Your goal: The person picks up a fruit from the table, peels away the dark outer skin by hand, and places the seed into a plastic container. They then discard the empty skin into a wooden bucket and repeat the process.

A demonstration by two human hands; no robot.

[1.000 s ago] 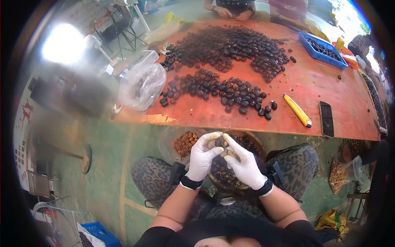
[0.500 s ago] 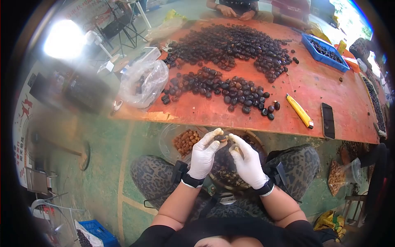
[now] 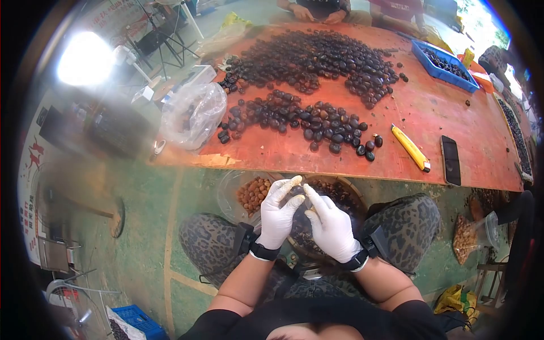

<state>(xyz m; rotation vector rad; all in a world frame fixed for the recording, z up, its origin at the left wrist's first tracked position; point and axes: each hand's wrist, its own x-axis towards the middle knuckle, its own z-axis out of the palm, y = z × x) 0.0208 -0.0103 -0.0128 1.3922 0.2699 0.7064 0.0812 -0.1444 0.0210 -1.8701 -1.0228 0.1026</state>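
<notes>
My left hand (image 3: 277, 214), in a white glove, pinches a dark nut (image 3: 297, 190) between thumb and fingers; the fingers partly hide it. Right beside it, my right hand (image 3: 333, 228), also gloved, has its forefinger near the nut and its thumb bent lower. Whatever its curled fingers may hold is hidden. The gloves' fingertips are stained yellowish. Below the hands is a round basket (image 3: 358, 199) with dark shell bits. Just left of it, a clear plastic bowl (image 3: 226, 195) holds light brown kernels (image 3: 253, 194).
Piles of dark nuts (image 3: 317, 56) cover much of the red table (image 3: 340, 170). On it also lie a yellow utility knife (image 3: 410, 147), a phone (image 3: 450, 160), a plastic bag (image 3: 195, 113) and a blue tray (image 3: 445, 72). Another person's hands (image 3: 320, 16) are at the far edge.
My right hand's thumb has dropped away from its forefinger, and that hand has shifted slightly left and down. The nut's orange patch no longer shows. The whole view has shifted a little.
</notes>
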